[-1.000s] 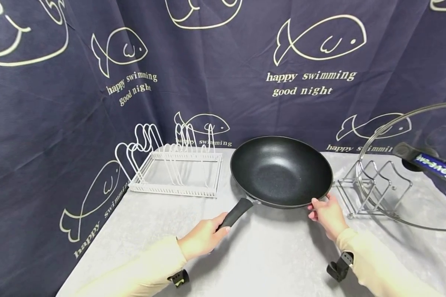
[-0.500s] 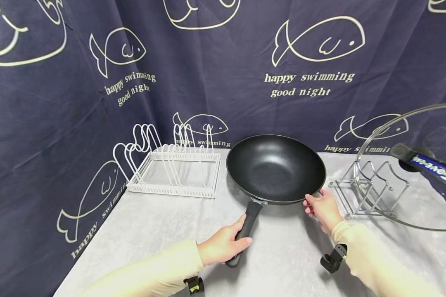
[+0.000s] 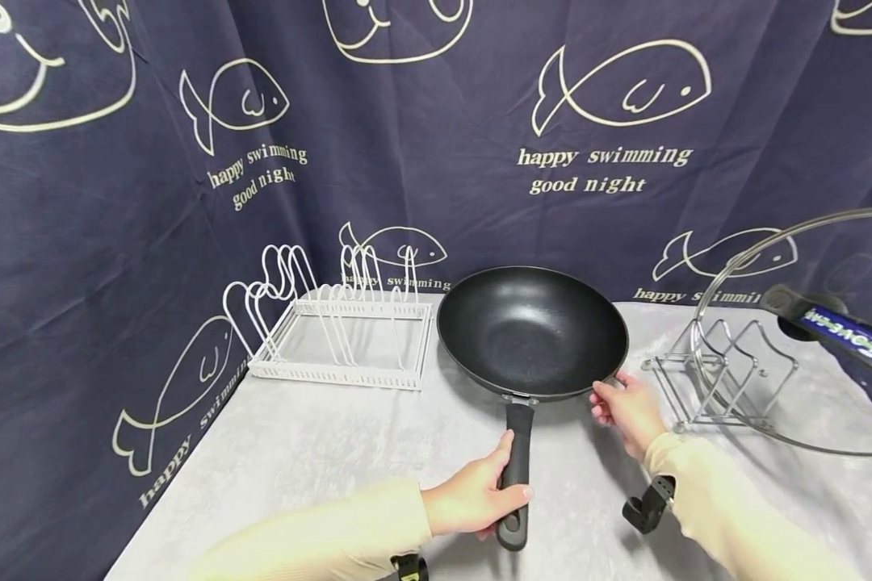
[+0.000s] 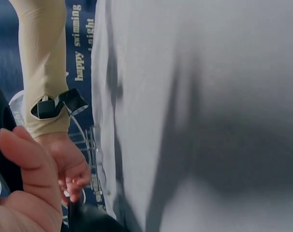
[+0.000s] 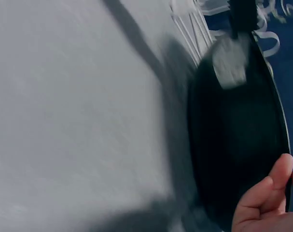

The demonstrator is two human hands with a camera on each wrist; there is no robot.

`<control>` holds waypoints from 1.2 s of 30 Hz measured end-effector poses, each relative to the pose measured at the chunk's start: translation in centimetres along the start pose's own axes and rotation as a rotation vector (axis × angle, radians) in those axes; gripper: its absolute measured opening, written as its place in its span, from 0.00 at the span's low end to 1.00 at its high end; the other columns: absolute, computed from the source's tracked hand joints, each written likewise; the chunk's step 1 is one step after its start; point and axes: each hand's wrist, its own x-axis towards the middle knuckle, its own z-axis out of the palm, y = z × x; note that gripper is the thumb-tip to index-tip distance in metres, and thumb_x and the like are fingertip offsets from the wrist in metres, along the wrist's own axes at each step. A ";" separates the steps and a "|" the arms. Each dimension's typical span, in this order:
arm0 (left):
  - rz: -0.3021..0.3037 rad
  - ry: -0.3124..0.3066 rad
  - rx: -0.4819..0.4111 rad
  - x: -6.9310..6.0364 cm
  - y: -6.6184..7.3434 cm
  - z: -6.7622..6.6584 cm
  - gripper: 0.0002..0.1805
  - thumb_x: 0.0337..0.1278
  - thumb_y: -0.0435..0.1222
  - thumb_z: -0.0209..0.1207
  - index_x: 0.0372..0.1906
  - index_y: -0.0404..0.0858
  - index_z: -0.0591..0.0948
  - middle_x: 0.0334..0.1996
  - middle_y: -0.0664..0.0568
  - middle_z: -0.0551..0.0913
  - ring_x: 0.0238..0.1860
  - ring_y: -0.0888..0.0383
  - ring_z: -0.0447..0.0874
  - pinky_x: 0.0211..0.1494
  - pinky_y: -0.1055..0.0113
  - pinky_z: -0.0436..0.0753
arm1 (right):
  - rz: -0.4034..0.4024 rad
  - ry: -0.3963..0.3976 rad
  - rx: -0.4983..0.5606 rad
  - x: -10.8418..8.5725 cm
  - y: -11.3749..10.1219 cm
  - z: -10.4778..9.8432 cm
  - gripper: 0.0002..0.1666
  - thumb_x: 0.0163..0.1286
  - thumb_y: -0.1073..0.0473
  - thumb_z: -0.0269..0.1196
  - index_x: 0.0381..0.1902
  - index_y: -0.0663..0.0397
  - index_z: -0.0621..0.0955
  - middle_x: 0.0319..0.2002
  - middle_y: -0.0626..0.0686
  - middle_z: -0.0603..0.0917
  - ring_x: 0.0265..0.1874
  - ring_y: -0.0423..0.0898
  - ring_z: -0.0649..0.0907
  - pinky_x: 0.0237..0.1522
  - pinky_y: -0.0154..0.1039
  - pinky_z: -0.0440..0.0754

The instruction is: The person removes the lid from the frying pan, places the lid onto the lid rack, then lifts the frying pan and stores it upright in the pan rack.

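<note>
The black pan [image 3: 530, 331] looks held just clear of the desk [image 3: 320, 436], its handle [image 3: 521, 440] toward six o'clock and its bowl [image 3: 563, 351] toward twelve, so the long axis runs almost straight up and down the dial. The left hand [image 3: 475, 494] sits on that axis: its grip is wrapped round the handle, and the bowl lies between twelve and one o'clock from it. The right hand [image 3: 628, 410] pinches the pan's edge between four and five o'clock, thumb uppermost; for that grip the bowl lies toward ten. From where I stand, the bowl's nine o'clock side is just beside the white rack [image 3: 334, 372], and the left hand is nearer to that rack. At three o'clock from the bowl, nearer the right hand, is the metal rack [image 3: 719, 419], where a glass lid [image 3: 846, 331] seems to stand
</note>
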 end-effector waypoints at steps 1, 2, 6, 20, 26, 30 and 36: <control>0.003 -0.015 -0.011 0.2 0.0 0.2 0.43 0.62 0.37 0.57 0.75 0.35 0.47 0.11 0.54 0.73 0.06 0.61 0.65 0.10 0.68 0.68 | 0.004 -0.014 -0.022 -0.4 0.1 0.0 0.37 0.72 0.67 0.46 0.70 0.75 0.42 0.20 0.41 0.76 0.14 0.31 0.74 0.21 0.25 0.75; 0.006 -0.029 -0.023 0.4 0.1 0.4 0.43 0.61 0.37 0.58 0.75 0.35 0.47 0.11 0.53 0.73 0.07 0.61 0.66 0.11 0.67 0.69 | 0.001 -0.028 -0.057 -0.9 0.3 0.1 0.38 0.72 0.67 0.47 0.70 0.76 0.41 0.21 0.42 0.77 0.15 0.32 0.74 0.22 0.27 0.76; 0.018 -0.087 -0.088 1.1 0.1 0.9 0.44 0.60 0.33 0.59 0.75 0.37 0.46 0.12 0.52 0.73 0.09 0.61 0.69 0.12 0.65 0.71 | -0.017 -0.086 -0.202 -2.7 0.9 0.2 0.35 0.72 0.66 0.48 0.69 0.77 0.50 0.26 0.47 0.77 0.17 0.37 0.76 0.26 0.33 0.78; -0.015 -0.010 -0.276 3.2 -0.1 1.2 0.41 0.60 0.28 0.55 0.75 0.38 0.49 0.23 0.51 0.74 0.14 0.60 0.70 0.19 0.72 0.69 | 0.053 -0.524 0.138 -7.5 2.1 0.9 0.20 0.77 0.57 0.44 0.57 0.65 0.69 0.28 0.46 0.78 0.22 0.35 0.76 0.29 0.29 0.76; -0.187 0.072 -0.551 5.3 -0.4 1.0 0.26 0.58 0.32 0.50 0.63 0.36 0.62 0.24 0.52 0.73 0.14 0.63 0.69 0.20 0.74 0.71 | 0.174 -0.717 0.423 -9.7 3.8 1.7 0.19 0.79 0.55 0.36 0.44 0.47 0.76 0.31 0.46 0.82 0.28 0.37 0.81 0.35 0.31 0.79; -0.191 0.002 -0.650 5.9 -0.6 1.1 0.04 0.57 0.35 0.46 0.35 0.39 0.70 0.18 0.55 0.74 0.16 0.64 0.72 0.24 0.73 0.73 | 0.199 -0.747 0.460 -10.8 4.1 2.8 0.21 0.80 0.50 0.34 0.46 0.45 0.75 0.33 0.44 0.81 0.31 0.37 0.81 0.39 0.32 0.78; -0.199 -0.040 -0.726 6.8 -0.6 2.1 0.04 0.55 0.37 0.49 0.32 0.40 0.69 0.19 0.54 0.75 0.17 0.64 0.73 0.19 0.75 0.71 | 0.170 -0.708 0.438 -11.6 3.6 4.1 0.19 0.80 0.48 0.36 0.50 0.42 0.74 0.36 0.42 0.81 0.30 0.35 0.79 0.37 0.32 0.77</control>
